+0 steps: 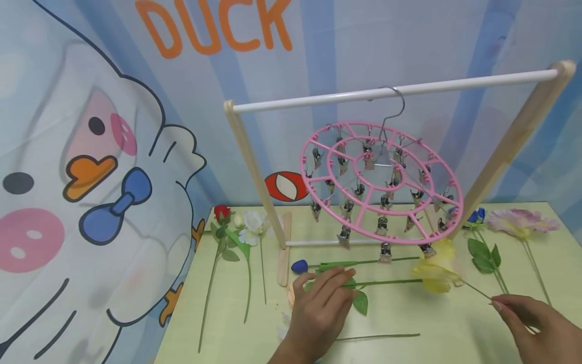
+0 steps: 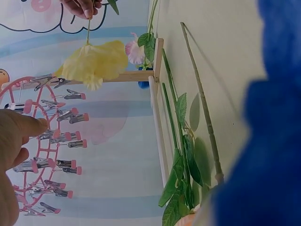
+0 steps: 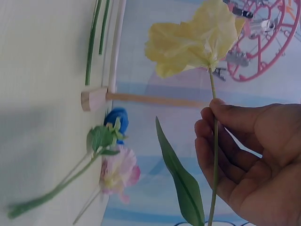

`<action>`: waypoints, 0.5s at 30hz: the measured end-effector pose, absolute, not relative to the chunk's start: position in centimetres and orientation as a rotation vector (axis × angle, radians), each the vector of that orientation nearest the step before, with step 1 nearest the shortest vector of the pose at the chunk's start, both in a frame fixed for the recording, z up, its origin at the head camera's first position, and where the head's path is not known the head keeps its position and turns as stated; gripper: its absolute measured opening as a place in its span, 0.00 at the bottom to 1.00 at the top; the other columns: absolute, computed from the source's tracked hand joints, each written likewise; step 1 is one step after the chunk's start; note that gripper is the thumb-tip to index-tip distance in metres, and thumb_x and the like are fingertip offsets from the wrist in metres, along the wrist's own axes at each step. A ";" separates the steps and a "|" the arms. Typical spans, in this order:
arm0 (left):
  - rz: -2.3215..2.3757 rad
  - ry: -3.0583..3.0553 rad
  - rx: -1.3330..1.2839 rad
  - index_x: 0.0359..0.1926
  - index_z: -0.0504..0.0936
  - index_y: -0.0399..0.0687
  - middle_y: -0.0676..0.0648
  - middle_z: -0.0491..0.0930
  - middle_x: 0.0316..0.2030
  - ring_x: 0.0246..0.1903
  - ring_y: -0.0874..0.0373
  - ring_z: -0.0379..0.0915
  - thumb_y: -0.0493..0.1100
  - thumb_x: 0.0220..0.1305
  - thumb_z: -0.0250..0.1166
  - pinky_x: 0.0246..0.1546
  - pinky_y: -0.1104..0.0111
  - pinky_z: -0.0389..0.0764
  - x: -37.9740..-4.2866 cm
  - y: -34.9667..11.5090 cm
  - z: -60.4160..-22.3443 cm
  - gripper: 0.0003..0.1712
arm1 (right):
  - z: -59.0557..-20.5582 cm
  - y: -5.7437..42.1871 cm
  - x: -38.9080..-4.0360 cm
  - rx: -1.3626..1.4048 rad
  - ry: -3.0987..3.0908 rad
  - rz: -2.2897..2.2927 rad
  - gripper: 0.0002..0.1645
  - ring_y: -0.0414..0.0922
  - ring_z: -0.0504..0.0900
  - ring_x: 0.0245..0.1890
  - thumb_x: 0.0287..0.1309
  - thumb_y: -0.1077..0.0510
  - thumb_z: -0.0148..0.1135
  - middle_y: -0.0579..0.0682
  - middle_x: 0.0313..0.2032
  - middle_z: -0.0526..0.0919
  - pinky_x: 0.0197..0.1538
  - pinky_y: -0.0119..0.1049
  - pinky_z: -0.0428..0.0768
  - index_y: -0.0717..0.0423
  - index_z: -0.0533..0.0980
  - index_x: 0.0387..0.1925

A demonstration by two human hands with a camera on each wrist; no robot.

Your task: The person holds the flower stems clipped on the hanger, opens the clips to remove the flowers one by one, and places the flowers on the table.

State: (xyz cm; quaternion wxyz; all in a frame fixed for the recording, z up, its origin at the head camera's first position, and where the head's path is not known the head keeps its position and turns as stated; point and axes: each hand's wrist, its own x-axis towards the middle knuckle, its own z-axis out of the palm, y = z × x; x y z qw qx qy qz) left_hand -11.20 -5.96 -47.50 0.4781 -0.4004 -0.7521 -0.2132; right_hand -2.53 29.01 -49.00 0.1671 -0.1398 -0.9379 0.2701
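A yellow artificial flower (image 1: 437, 267) is held up by its thin stem, which my right hand (image 1: 534, 323) pinches between thumb and fingers. The right wrist view shows its ruffled petals (image 3: 193, 42) and a long green leaf (image 3: 178, 174) on the stem. My left hand (image 1: 320, 311) is raised with loosely bent fingers and nothing in its grasp. Under it on the table lie a blue rosebud (image 1: 299, 266), green stems (image 1: 386, 282) and a pale flower partly hidden by the hand. A pink round clip hanger (image 1: 386, 237) hangs above, its metal clips holding nothing.
A frame with a white rail (image 1: 318, 98) and wooden legs (image 1: 254, 172) carries the hanger. A red rose (image 1: 222, 212) and white flowers (image 1: 254, 225) lie at left. At right lie a blue flower (image 1: 476, 216) and a pink flower (image 1: 520, 222).
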 end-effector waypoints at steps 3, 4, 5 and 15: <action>-0.525 -1.829 -0.978 0.32 0.87 0.50 0.50 0.92 0.47 0.50 0.55 0.88 0.40 0.62 0.74 0.54 0.56 0.66 -11.2 -6.0 -47.4 0.03 | -49.6 30.2 -2.5 -0.395 -2.572 0.834 0.06 0.18 0.70 0.24 0.63 0.76 0.66 0.63 0.33 0.88 0.31 0.26 0.78 0.73 0.83 0.42; -0.525 -1.826 -0.979 0.32 0.87 0.50 0.50 0.92 0.47 0.50 0.55 0.88 0.39 0.62 0.74 0.54 0.56 0.66 -11.3 -6.0 -47.4 0.03 | -49.8 30.6 -2.6 -0.400 -2.539 0.863 0.05 0.12 0.66 0.25 0.63 0.77 0.66 0.52 0.30 0.89 0.29 0.20 0.74 0.74 0.83 0.41; -0.525 -1.823 -0.980 0.32 0.87 0.50 0.50 0.92 0.47 0.50 0.55 0.88 0.39 0.62 0.74 0.53 0.56 0.66 -11.3 -6.0 -47.4 0.03 | -49.9 31.0 -2.6 -0.418 -2.514 0.887 0.04 0.10 0.64 0.26 0.63 0.77 0.65 0.41 0.27 0.86 0.29 0.18 0.72 0.76 0.82 0.40; -0.514 -1.821 -0.978 0.32 0.87 0.51 0.50 0.92 0.46 0.48 0.55 0.88 0.39 0.63 0.73 0.52 0.56 0.66 -11.3 -6.2 -47.1 0.04 | -52.1 33.3 -3.1 -0.746 -2.258 0.883 0.15 0.08 0.59 0.29 0.69 0.73 0.63 0.01 0.26 0.58 0.38 0.10 0.59 0.51 0.80 0.32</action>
